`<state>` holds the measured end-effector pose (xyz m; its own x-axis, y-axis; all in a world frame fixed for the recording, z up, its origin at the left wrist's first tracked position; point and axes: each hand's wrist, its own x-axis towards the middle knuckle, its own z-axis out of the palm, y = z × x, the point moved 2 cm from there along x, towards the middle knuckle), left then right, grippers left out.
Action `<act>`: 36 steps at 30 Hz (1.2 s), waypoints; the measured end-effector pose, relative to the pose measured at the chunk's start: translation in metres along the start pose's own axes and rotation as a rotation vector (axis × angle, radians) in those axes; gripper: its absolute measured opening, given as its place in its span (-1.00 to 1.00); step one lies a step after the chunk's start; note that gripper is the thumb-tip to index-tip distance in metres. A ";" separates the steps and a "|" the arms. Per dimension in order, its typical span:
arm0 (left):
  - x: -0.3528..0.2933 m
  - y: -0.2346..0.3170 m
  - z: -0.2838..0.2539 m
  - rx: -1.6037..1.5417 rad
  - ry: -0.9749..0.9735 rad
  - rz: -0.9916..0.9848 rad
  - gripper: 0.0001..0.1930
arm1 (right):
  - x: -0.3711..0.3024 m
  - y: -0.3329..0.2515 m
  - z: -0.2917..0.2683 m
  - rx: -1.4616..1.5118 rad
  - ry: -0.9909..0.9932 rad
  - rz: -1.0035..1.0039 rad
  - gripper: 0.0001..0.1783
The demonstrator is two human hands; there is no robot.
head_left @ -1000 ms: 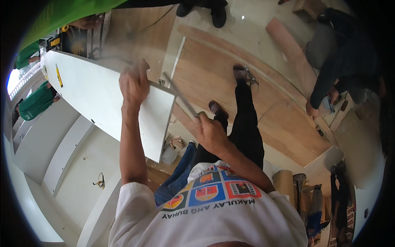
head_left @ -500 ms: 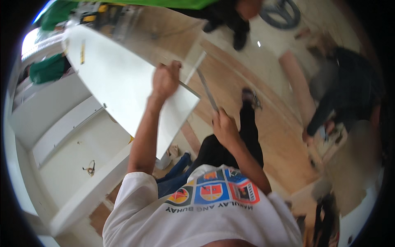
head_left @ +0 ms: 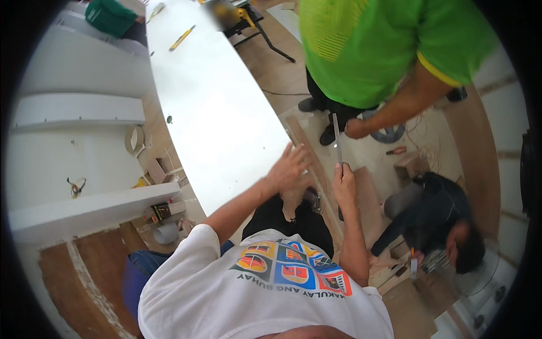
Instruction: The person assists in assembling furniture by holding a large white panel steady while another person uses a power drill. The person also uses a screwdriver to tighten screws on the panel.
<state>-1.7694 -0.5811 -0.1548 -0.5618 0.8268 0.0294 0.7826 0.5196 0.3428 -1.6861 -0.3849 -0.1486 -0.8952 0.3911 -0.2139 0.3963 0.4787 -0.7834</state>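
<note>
A long white board stretches from near my body toward the far left. My left hand is at its near right edge, fingers spread and slightly blurred, and I see nothing held in it. Whether the fingertips touch the edge I cannot tell. To the right of the board, my right hand is closed round the lower end of a narrow, flat grey metal file. The file points up and away from me, apart from the board.
A yellow cutter lies on the board's far part. Ahead stands a person in a green shirt. At right another person in dark clothes bends low among wood pieces. A yellow-and-black machine stand is beyond the board.
The view has swung, bringing more of the green-shirted person into sight. My left hand has gone from curled to spread at the board's edge. The file has tilted more upright in my right hand.
</note>
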 end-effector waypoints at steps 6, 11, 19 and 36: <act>-0.048 0.013 0.026 0.185 -0.030 -0.121 -0.45 | 0.012 -0.072 0.056 -0.111 -0.184 -0.143 -0.64; -0.061 -0.004 0.057 0.172 -0.070 0.033 -0.42 | 0.047 -0.137 0.128 -0.161 -0.257 -0.354 -0.66; -0.109 -0.033 0.018 -0.128 -0.065 0.228 -0.40 | 0.141 -0.271 0.265 -0.303 -0.368 -0.672 -0.68; -0.210 -0.092 0.002 0.272 0.048 -0.340 -0.33 | 0.397 -0.511 0.494 -0.604 -0.073 -0.624 -0.61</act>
<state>-1.7227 -0.8016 -0.1946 -0.8065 0.5912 0.0030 0.5895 0.8037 0.0810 -2.3449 -0.8624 -0.1215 -0.9876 -0.1226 0.0982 -0.1486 0.9320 -0.3307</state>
